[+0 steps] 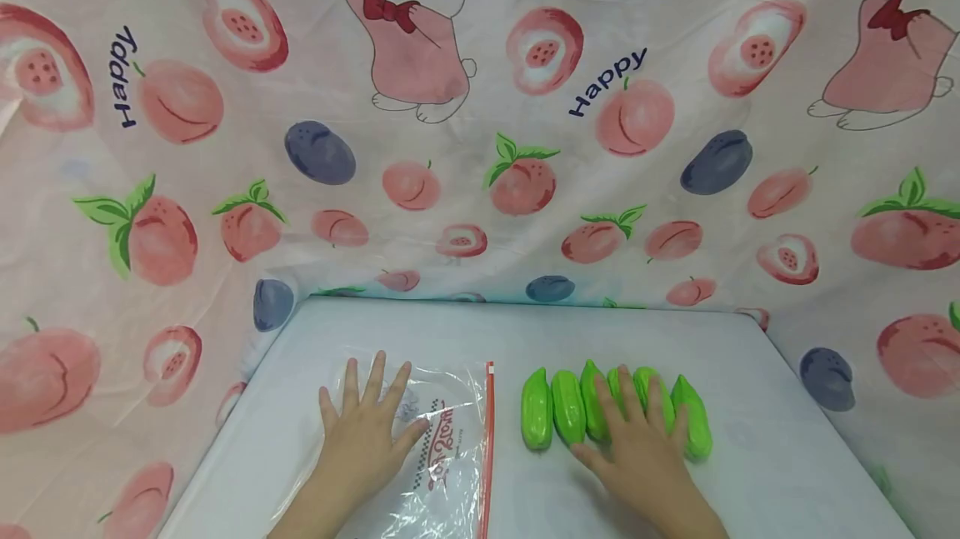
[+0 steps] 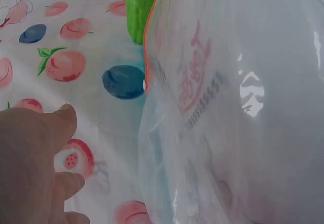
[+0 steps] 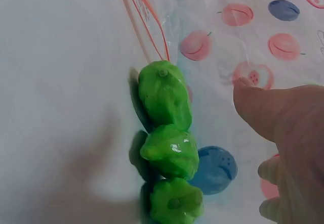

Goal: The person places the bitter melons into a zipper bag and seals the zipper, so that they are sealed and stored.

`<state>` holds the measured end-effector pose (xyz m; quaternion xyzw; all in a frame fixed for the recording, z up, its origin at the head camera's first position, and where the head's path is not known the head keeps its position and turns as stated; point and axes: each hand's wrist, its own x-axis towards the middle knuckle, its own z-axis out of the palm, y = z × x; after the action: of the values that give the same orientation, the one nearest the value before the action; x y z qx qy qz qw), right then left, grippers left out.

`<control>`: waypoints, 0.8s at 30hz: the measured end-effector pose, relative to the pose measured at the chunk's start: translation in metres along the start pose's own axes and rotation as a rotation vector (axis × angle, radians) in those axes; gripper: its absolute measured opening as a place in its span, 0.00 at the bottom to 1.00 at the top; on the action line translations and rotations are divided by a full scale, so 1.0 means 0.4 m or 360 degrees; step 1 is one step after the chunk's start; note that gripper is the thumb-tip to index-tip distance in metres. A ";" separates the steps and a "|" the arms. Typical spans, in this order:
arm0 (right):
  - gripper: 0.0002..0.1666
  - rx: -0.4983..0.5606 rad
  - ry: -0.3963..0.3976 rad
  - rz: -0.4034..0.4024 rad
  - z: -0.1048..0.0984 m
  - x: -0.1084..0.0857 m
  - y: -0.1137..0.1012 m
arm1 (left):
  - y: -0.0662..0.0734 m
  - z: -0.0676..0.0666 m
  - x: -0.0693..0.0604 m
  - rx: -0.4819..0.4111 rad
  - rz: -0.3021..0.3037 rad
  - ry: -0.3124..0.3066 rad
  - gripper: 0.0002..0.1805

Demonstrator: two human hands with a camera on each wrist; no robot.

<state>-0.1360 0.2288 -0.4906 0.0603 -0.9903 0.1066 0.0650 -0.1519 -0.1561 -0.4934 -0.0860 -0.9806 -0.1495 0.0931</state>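
Green peppers — row partly beneath fingers of right hand.

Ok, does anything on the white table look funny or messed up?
Nothing much stands out: no spill or damage shows. The red-edged clear plastic bag is just crinkly. The rightmost shiny green pepper-shaped piece slants more than the leftmost one.
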 end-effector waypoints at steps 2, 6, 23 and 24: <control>0.62 -0.0003 0.0030 -0.0035 0.006 0.000 -0.002 | 0.001 0.000 -0.001 -0.0012 0.0004 -0.0003 0.46; 0.61 0.0003 0.0068 -0.0092 0.017 0.000 -0.011 | 0.008 -0.004 -0.001 -0.0059 0.0017 -0.0033 0.45; 0.53 0.0256 0.0232 -0.0241 0.060 -0.016 -0.081 | 0.020 0.001 -0.001 -0.0162 0.0108 -0.0001 0.38; 0.53 0.0265 0.0253 -0.0252 0.063 -0.018 -0.084 | 0.020 0.003 0.000 -0.0168 0.0117 0.0010 0.38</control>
<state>-0.1274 0.1916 -0.5091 0.1349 -0.9619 0.1875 0.1462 -0.1505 -0.1480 -0.4924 -0.1263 -0.9672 -0.1978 0.0970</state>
